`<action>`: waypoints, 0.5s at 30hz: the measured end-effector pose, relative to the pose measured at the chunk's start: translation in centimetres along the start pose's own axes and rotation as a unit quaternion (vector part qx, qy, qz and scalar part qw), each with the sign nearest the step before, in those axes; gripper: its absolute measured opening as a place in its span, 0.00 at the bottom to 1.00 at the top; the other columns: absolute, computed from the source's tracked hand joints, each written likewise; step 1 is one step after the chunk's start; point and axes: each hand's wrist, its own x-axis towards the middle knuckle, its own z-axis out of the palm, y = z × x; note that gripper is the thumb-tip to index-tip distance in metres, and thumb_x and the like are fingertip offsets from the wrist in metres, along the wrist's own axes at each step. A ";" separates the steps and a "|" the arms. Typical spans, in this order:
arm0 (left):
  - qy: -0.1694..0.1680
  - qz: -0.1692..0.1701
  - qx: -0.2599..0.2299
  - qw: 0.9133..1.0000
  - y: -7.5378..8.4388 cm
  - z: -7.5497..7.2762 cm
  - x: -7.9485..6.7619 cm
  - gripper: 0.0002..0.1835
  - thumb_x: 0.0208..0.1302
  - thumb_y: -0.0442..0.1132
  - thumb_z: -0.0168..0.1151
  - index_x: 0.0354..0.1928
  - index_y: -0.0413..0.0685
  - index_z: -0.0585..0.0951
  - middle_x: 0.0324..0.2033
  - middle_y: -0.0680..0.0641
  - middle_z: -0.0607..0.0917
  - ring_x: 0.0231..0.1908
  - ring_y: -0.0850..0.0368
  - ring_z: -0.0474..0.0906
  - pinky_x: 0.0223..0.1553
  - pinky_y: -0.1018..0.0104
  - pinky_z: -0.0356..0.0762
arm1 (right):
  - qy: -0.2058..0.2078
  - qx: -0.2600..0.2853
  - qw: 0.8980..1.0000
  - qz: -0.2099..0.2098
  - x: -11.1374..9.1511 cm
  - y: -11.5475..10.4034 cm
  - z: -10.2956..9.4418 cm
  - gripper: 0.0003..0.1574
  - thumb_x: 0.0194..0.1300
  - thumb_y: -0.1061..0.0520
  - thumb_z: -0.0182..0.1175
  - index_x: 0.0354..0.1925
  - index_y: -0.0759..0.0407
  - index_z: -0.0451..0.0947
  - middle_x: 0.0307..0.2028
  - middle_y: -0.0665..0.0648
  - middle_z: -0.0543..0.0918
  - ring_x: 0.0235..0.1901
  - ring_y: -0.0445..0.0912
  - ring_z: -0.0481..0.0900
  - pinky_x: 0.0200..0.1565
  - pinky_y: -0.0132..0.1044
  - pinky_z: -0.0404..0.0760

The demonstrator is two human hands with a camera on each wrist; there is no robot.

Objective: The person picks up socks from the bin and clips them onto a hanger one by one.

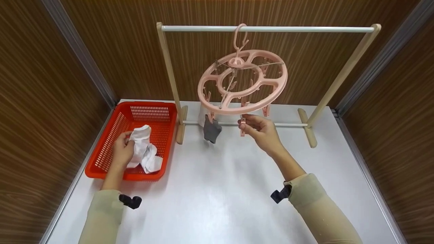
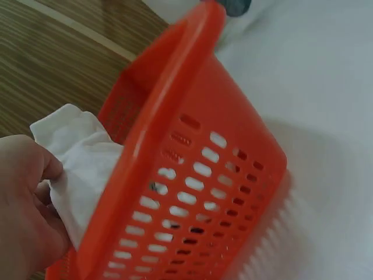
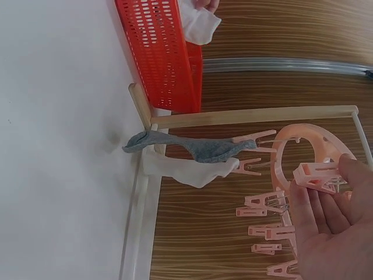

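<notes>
My left hand (image 1: 122, 149) is over the red basket (image 1: 171, 135), pinching a white sock (image 1: 139, 137) between thumb and fingers. More white fabric lies below it inside the basket. In the left wrist view the sock bunches up behind the basket's rim. My right hand (image 1: 264, 133) pinches a pink clothespin (image 1: 243, 130) at the near edge of a pink round drying hanger (image 1: 234, 110). Left of that hand, a grey sock (image 1: 212, 130) hangs from another clip. A hanging white sock (image 3: 191, 171) shows beside the grey one in the right wrist view.
The hanger hooks over the white bar (image 1: 305, 29) of a rack with wooden posts (image 1: 342, 76). Several other pink clips (image 3: 274, 233) dangle from the ring. Wood-patterned walls (image 1: 135, 51) stand behind and at both sides of the white table (image 1: 210, 196).
</notes>
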 end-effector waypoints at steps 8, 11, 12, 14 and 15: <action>-0.037 -0.087 -0.170 0.981 2.7 0.9 -0.2 0.25 0.70 0.29 0.43 0.69 0.33 0.67 0.52 0.39 0.77 0.43 0.59 0.75 0.46 0.70 0.77 | -0.009 0.014 1.000 -0.002 0.1 0.1 0.0 0.20 0.71 0.65 0.58 0.59 0.73 0.75 0.49 0.67 0.84 0.49 0.58 0.83 0.50 0.34 0.84; -0.045 -0.104 -0.219 0.969 3.7 1.3 -0.3 0.28 0.68 0.27 0.44 0.71 0.34 0.64 0.52 0.44 0.76 0.46 0.58 0.75 0.49 0.71 0.76 | -0.011 0.030 0.999 0.001 0.3 0.8 -0.2 0.23 0.72 0.65 0.56 0.62 0.72 0.72 0.48 0.68 0.84 0.52 0.64 0.81 0.51 0.38 0.84; -0.051 -0.109 -0.238 0.964 4.0 1.5 -0.4 0.29 0.68 0.27 0.44 0.71 0.34 0.63 0.52 0.45 0.76 0.47 0.58 0.75 0.50 0.71 0.76 | -0.010 0.033 0.999 0.005 0.3 1.2 -0.2 0.23 0.72 0.64 0.56 0.63 0.72 0.72 0.48 0.69 0.84 0.52 0.63 0.81 0.51 0.39 0.84; -0.062 -0.121 -0.278 0.951 4.7 1.8 -0.6 0.28 0.69 0.27 0.45 0.72 0.34 0.62 0.51 0.47 0.77 0.49 0.58 0.75 0.52 0.71 0.76 | -0.009 0.029 0.999 0.013 0.5 2.1 -0.4 0.24 0.72 0.62 0.58 0.63 0.70 0.72 0.49 0.68 0.84 0.52 0.60 0.82 0.51 0.39 0.84; -0.068 -0.126 -0.295 0.945 5.1 2.0 -0.8 0.28 0.70 0.28 0.45 0.72 0.35 0.62 0.51 0.48 0.77 0.49 0.59 0.75 0.52 0.71 0.76 | -0.006 0.027 0.999 0.017 0.5 2.5 -0.5 0.24 0.72 0.61 0.58 0.63 0.68 0.73 0.49 0.68 0.84 0.52 0.58 0.83 0.51 0.38 0.84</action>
